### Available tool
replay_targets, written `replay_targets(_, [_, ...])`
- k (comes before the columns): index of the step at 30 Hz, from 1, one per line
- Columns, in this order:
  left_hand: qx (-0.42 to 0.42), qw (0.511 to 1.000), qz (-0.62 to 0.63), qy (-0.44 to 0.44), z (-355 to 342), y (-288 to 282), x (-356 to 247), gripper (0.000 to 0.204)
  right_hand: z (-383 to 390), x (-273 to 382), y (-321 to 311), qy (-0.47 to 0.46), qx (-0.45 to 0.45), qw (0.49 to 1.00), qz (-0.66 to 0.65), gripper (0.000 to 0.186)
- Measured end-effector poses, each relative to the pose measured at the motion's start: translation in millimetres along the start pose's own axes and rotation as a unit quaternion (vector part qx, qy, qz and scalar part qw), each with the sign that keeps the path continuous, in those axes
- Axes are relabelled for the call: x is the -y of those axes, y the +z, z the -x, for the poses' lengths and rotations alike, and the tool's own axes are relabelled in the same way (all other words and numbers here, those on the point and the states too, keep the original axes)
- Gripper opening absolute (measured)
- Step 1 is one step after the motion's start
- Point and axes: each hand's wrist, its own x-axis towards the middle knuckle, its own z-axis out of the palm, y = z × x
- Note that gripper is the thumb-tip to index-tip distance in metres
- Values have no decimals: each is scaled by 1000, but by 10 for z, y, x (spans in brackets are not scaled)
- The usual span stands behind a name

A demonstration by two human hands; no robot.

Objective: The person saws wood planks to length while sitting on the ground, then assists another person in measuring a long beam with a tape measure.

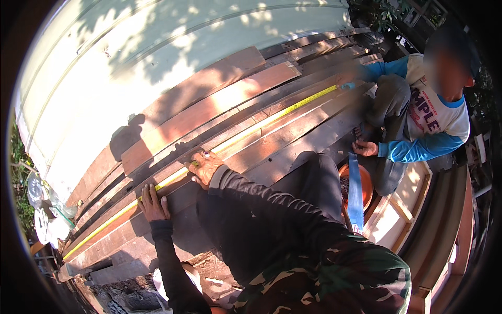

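A yellow tape measure [246, 133] is drawn out along a stack of brown wooden planks [282, 141], running from lower left to upper right. My left hand [153, 203] lies on the plank's edge with fingers stretched out over the tape. Farther right, my right hand [206, 168] rests on the tape with its fingers curled in; a small yellowish bit shows at the fingertips, too small to name. At the tape's far right end is a co-worker's hand [347, 83], blurred, beside a light blue piece. The co-worker's other hand [366, 148] hangs above a blue saw blade [355, 193].
The co-worker [439, 115] crouches on the right. An orange bucket [366, 183] stands behind the saw blade, near a wooden frame with a pale panel [389, 220]. Pale sheet wall [130, 52] rises behind the planks. Clear plastic bags [49, 222] lie at the far left.
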Motion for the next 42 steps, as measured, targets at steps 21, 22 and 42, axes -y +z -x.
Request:
replay_targets(21, [-86, 985, -127, -78, -29, 277, -344, 69, 2284, -853, 280, 158, -216, 941, -206, 35])
replay_targets(22, [-64, 986, -128, -82, -34, 234, -325, 68, 2271, -808, 301, 156, -189, 948, -202, 34])
replay_targets(42, [-36, 998, 29, -42, -174, -12, -120, 40, 2350, -749, 642, 117, -26, 974, -192, 34])
